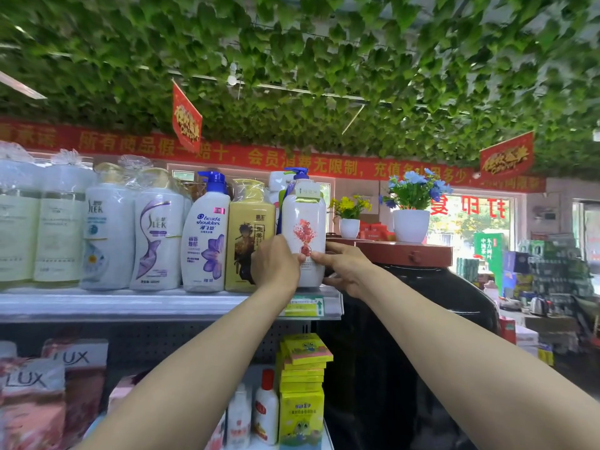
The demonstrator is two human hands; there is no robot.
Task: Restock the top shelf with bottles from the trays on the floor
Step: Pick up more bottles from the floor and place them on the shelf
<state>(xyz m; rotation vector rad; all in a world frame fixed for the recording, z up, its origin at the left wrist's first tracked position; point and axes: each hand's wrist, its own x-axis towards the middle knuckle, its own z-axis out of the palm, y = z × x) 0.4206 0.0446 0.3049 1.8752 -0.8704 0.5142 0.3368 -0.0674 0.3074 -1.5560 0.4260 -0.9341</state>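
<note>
Gripping white bottle (pixel 303 235), both hands (pixel 276 264), yellow bottle (pixel 248 235) beside.

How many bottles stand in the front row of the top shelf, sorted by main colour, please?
Pale, plastic-wrapped bottles at far left: 2
White bottles, including the Sleek pair, the Head & Shoulders bottle and the red-flowered bottle in both hands: 4
Yellow bottle: 1
Total: 7
</note>
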